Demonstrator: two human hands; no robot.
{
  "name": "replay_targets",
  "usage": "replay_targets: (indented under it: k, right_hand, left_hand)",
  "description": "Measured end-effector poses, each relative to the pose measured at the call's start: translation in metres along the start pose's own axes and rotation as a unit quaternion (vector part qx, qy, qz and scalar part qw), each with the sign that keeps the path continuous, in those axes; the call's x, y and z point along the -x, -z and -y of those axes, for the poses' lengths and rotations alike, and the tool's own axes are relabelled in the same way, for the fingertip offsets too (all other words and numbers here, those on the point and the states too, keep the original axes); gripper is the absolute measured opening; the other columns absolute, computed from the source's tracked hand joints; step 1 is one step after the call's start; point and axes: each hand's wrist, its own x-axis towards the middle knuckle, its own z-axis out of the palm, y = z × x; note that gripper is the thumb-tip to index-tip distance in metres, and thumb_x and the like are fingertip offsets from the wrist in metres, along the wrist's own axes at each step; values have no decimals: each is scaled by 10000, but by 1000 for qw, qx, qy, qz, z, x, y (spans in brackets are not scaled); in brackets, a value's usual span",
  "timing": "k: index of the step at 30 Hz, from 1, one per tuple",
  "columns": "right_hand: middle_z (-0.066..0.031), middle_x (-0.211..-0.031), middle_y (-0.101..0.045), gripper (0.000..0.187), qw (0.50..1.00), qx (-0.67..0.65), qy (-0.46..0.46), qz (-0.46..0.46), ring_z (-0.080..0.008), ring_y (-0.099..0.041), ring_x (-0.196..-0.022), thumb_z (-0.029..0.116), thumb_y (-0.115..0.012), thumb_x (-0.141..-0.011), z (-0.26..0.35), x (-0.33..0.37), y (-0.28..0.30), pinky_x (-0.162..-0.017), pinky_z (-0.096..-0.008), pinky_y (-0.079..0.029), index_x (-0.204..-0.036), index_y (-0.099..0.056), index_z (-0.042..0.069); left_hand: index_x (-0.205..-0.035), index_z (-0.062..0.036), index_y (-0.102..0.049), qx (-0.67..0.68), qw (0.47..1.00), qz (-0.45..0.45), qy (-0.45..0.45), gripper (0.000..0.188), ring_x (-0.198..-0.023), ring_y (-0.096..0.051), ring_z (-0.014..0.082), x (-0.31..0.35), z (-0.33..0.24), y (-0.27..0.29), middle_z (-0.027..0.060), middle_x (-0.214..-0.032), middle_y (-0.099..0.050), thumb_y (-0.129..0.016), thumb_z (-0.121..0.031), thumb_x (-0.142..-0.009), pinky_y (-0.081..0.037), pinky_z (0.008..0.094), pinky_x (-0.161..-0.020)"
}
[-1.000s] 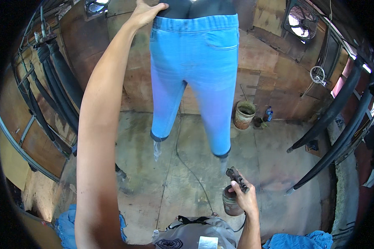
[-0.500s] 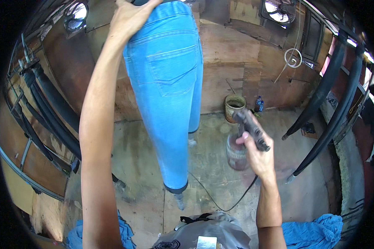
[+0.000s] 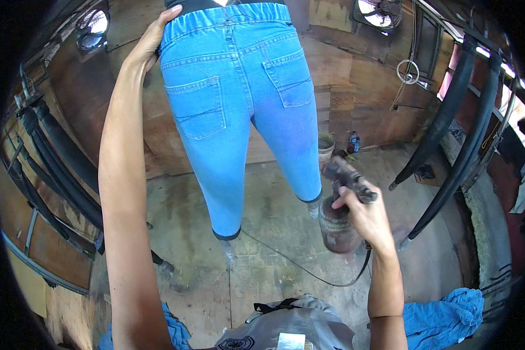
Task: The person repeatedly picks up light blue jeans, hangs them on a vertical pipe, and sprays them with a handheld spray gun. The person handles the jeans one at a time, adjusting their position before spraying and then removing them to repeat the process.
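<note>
Jeans (image 3: 239, 111), pale blue, hang stretched over a mannequin form at twelve o'clock, seat and back pockets facing the person. The left hand (image 3: 151, 44) reaches up at eleven o'clock and presses flat against the waistband's side, fingers together, steadying the form. The right hand (image 3: 361, 213) at three o'clock is wrapped tight around a spray gun (image 3: 350, 181), nozzle turned toward the right leg's calf; whether a finger lies on the trigger I cannot tell. By my reading the spraying pass is under way, and what it calls for is a steady form and an even sweep along the cloth. Beneath the gun hangs its rusty cup (image 3: 335, 227), contents hidden. A bucket (image 3: 326, 146) stands behind at one o'clock; its fill cannot be made out. Small bottles (image 3: 353, 142) sit just beside it.
</note>
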Motion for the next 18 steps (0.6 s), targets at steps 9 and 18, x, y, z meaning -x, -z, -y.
replay_targets:
  k: [9,18]
  right_hand:
    - [-96,-817,-679,386,968,-151,181,-90,-58,-472,-476,75,-532,-958,18,5,7,-443,-218,-370,-1328,-543,-34]
    - [-32,-665,-646,149,988,-90,99,-72,-78,-585,-600,67,-561,-924,-32,-6,-11,-574,-253,-470,-1011,-661,-2]
  left_hand:
    - [-1337,28,-538,122,988,95,28,1005,-1145,-618,268,-39,37,10,208,-1232,-621,-687,-749,-717,-511,393,-983]
    - [-1273,5,-582,82,995,46,13,889,-1077,-629,235,-18,23,-2,167,-1174,-636,-680,-710,-754,-514,356,-932]
